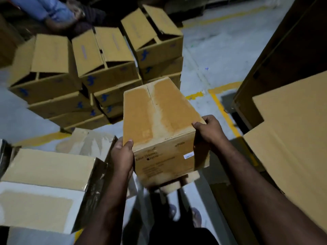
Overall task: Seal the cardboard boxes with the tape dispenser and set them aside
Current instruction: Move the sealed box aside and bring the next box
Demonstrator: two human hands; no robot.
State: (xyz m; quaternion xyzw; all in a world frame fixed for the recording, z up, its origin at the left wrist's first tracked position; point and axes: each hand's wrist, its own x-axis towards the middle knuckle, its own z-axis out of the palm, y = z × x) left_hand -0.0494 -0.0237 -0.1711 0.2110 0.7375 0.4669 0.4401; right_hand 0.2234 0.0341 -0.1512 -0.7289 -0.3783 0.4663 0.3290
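Observation:
A closed cardboard box with tape along its top seam is held in the air in front of me. My left hand grips its near left corner, thumb on the top. My right hand grips its near right corner, thumb on the top edge. The box's near face carries dark print and a small white label. No tape dispenser is in view.
Stacks of boxes with blue marks and loose top flaps stand on the floor beyond. A taped box lies at the lower left. Large cardboard sheets lean at the right. A seated person's legs show at the top left. Yellow floor lines run nearby.

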